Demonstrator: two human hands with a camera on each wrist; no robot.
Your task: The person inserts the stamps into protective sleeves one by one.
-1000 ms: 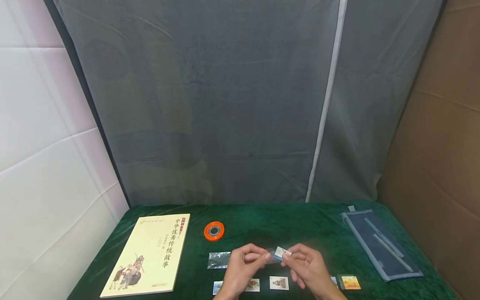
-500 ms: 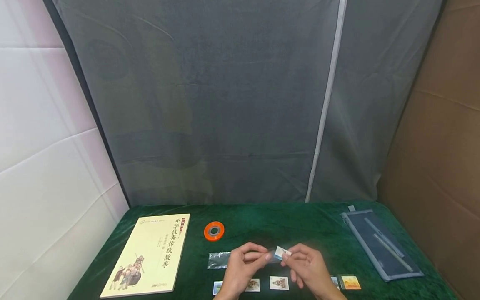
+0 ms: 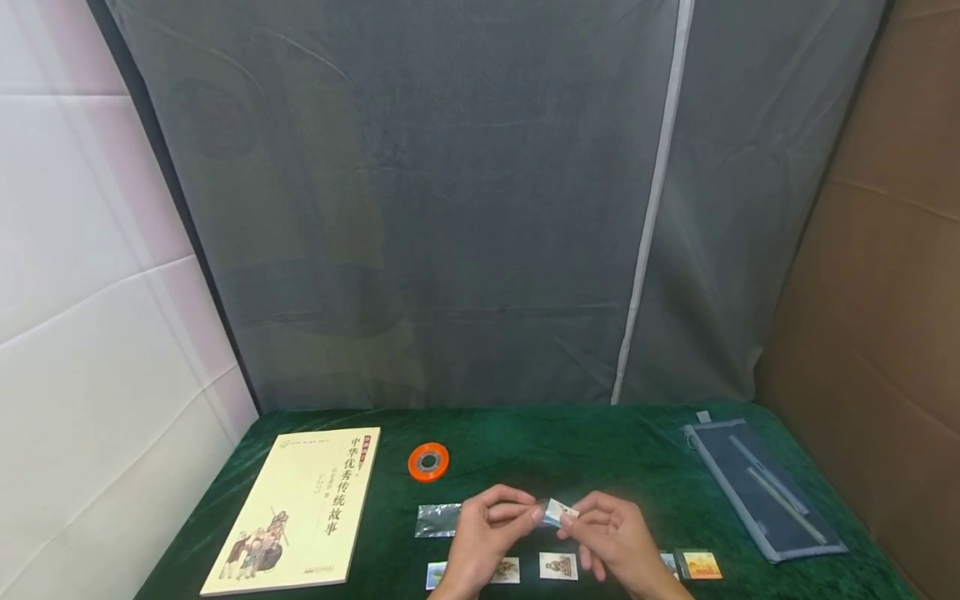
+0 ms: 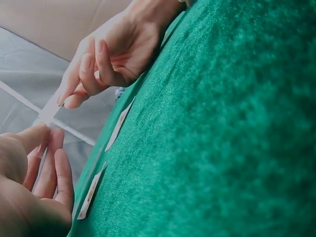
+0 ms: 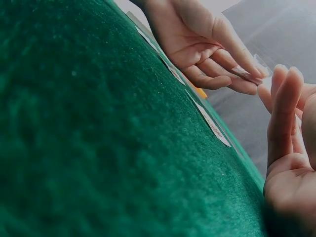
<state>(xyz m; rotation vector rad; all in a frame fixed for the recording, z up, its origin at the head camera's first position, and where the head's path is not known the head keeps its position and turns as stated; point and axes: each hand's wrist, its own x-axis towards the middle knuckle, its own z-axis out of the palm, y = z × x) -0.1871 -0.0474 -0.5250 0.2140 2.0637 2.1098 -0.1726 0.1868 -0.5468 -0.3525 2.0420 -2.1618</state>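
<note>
In the head view my left hand [image 3: 483, 537] pinches a small clear plastic sleeve [image 5: 260, 63] between thumb and index finger. My right hand [image 3: 617, 537] pinches a small stamp [image 3: 561, 511], white with a blue edge. The stamp's left part overlaps the sleeve, above the table; whether it lies inside is too small to tell. Below the hands, a stamp with a figure [image 3: 558, 567] and a brown-printed stamp [image 3: 507, 571] lie flat. My left hand partly covers a green-and-blue stamp [image 3: 435, 575]. A yellow-orange stamp [image 3: 702, 565] lies right of my right wrist.
Behind my left hand lies a clear plastic packet [image 3: 437, 521], with an orange ring-shaped disc [image 3: 428, 450] beyond it. A cream book [image 3: 307, 500] lies at left. At right is a blue zip pouch [image 3: 750, 475] with slim tools visible inside. Green cloth [image 3: 510, 433] covers the table.
My right hand has shifted the stamp slightly left, further over the sleeve and closer to my left fingertips. My left hand has hardly moved.
</note>
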